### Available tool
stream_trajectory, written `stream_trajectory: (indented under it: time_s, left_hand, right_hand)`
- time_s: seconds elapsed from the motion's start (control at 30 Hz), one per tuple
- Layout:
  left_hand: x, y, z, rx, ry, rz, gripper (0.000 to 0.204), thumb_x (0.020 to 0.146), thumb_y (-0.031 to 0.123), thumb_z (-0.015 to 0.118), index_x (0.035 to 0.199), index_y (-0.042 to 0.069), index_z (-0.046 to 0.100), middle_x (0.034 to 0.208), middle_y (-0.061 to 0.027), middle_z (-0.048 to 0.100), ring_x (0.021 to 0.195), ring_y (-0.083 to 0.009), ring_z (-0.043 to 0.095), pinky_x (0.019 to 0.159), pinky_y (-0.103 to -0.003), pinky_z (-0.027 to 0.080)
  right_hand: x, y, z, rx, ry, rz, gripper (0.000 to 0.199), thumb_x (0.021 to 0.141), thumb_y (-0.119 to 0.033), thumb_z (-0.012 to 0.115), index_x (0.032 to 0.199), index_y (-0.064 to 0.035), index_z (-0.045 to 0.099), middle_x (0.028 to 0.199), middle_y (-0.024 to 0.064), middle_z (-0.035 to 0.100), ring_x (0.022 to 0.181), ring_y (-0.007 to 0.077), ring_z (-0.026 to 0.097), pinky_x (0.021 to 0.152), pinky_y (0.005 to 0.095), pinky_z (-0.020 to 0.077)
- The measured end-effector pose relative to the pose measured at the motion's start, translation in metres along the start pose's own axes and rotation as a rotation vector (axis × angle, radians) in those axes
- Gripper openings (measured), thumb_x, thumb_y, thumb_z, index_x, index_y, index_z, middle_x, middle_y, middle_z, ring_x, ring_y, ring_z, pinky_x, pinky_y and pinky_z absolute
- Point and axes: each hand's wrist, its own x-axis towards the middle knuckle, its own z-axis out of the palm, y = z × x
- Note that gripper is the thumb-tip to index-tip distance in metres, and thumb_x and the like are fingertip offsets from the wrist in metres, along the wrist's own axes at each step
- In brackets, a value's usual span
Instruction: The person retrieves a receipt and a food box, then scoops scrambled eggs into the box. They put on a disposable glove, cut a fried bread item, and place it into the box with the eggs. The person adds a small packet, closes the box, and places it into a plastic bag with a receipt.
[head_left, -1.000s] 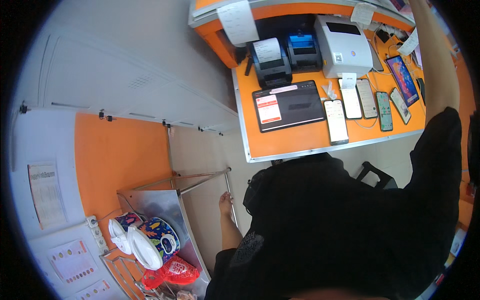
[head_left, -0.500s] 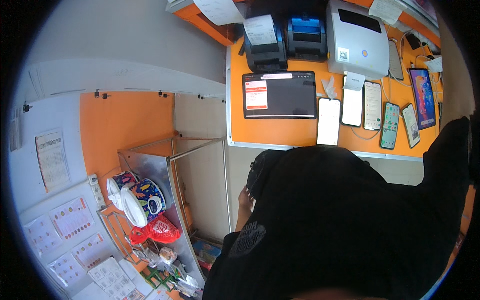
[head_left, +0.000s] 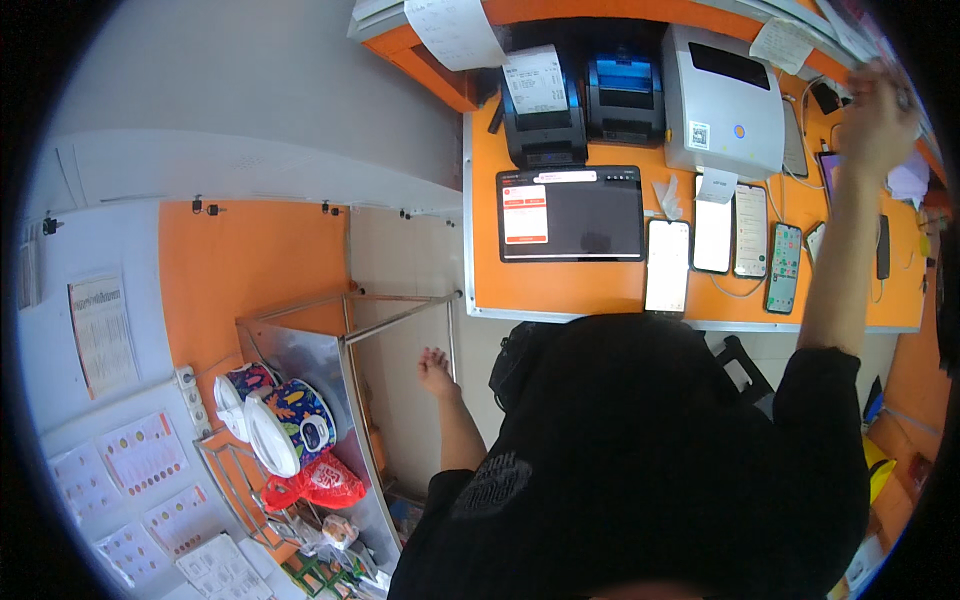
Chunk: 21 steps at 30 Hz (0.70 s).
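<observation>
The left hand [head_left: 435,372] hangs empty near centre; well apart, the right hand [head_left: 880,122], grip unclear, hovers upper right near phones [head_left: 783,268] laid screen-up, presumably for quick reading.

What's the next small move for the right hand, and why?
Perhaps draw the right hand back toward the body: from this view its forearm crosses the orange counter and partly covers the small phone and the large device.
</observation>
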Motion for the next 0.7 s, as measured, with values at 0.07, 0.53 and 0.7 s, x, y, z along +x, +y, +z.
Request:
stream_trajectory:
  time_s: [0.07, 0.53, 0.7]
  left_hand:
    - [0.021, 0.041, 0.04, -0.016, -0.06, 0.249, 0.022, 0.106, 0.014, 0.06, 0.123, 0.0, 0.063, 0.105, -0.0111, 0.071, 0.093, -0.0182, 0.068, 0.082, -0.031, 0.057]
    - [-0.069, 0.217, 0.342, 0.334, -1.109, 0.773, 0.032, 0.099, 0.016, 0.071, 0.126, 0.001, 0.068, 0.127, -0.0122, 0.066, 0.117, -0.022, 0.064, 0.099, -0.036, 0.053]
    - [-0.082, 0.22, 0.371, 0.489, -1.234, 1.034, 0.037, 0.093, 0.018, 0.075, 0.127, 0.003, 0.069, 0.135, -0.0177, 0.06, 0.122, -0.0319, 0.062, 0.104, -0.039, 0.049]
  right_hand:
    - [-0.057, -0.042, 0.053, 0.274, 0.003, 0.06, 0.025, 0.096, -0.014, 0.075, 0.117, -0.0049, 0.065, 0.104, 0.0063, 0.072, 0.089, 0.0127, 0.068, 0.075, 0.0266, 0.0565]
    - [-0.196, -0.138, 0.31, -0.28, -0.775, 0.34, 0.103, 0.07, -0.034, 0.091, 0.155, -0.0137, 0.035, 0.126, 0.0271, 0.065, 0.124, 0.0418, 0.061, 0.107, 0.0496, 0.0416]
    - [-0.189, -0.18, 0.272, 0.039, -0.903, 0.153, 0.1, 0.071, -0.025, 0.09, 0.155, -0.0146, 0.036, 0.109, 0.0161, 0.075, 0.109, 0.0345, 0.071, 0.105, 0.0518, 0.0406]
